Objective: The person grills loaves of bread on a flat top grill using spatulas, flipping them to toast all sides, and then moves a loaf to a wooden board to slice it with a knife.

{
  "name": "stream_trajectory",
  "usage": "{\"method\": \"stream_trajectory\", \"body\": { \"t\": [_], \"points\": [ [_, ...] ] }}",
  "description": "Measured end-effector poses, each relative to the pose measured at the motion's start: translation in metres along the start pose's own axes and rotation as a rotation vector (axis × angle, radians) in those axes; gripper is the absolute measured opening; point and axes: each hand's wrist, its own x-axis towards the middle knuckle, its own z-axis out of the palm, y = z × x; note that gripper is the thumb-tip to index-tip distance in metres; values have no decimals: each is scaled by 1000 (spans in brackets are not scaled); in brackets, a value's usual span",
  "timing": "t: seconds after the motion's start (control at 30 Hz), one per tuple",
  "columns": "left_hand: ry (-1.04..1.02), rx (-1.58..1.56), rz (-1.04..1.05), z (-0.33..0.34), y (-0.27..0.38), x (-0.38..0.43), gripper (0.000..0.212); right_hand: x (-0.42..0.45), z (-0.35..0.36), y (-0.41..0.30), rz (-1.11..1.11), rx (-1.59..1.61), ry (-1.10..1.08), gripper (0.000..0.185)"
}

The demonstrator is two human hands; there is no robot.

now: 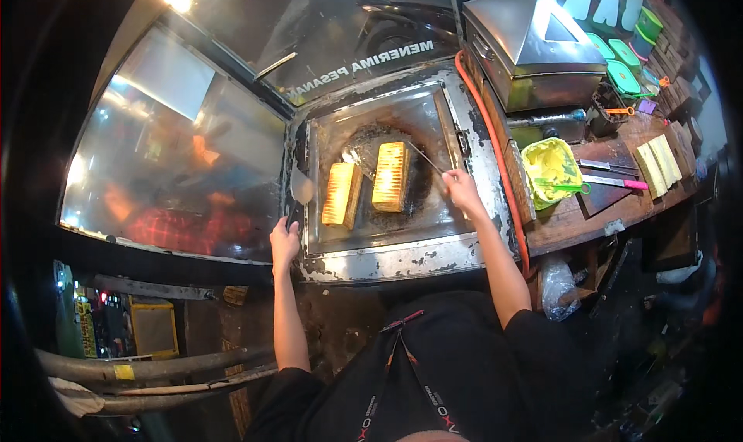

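Two blocks of toasted bread lie on a dark, greasy flat griddle (429,227). The left bread block (339,195) is tilted slightly and the right bread block (390,175) sits near the middle; both have browned, ridged tops. My left hand (284,241) grips the dark handle of a spatula (301,186), whose broad blade points up beside the griddle's left edge. In my right hand (462,193) is a thin metal tool (426,158), its tip close to the right bread block's upper right corner. Whether the tip touches the bread, I cannot tell.
An orange hose (487,125) runs along the griddle's right side. Beyond it, a wooden counter (557,233) holds a tub of yellow spread (551,166), pink-handled tongs or knife (615,181), pale bread slices (659,164) and a metal box (534,53). A glass panel (174,152) stands left.
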Motion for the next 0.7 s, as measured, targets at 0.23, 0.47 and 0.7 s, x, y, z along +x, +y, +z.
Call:
{"method": "stream_trajectory", "body": {
  "t": [0.23, 0.47, 0.7],
  "points": [
    [-171, -27, 96, 54, 30, -29, 24, -36, 62, -9, 132, 127, -202, 28],
    [-76, -245, -39, 49, -5, -82, 24, -92, 14, 2, 158, 198, -194, 22],
    [-214, -406, -125, 30, 11, -158, 22, -157, 4, -11, 403, 374, -263, 19]
  ]
}}
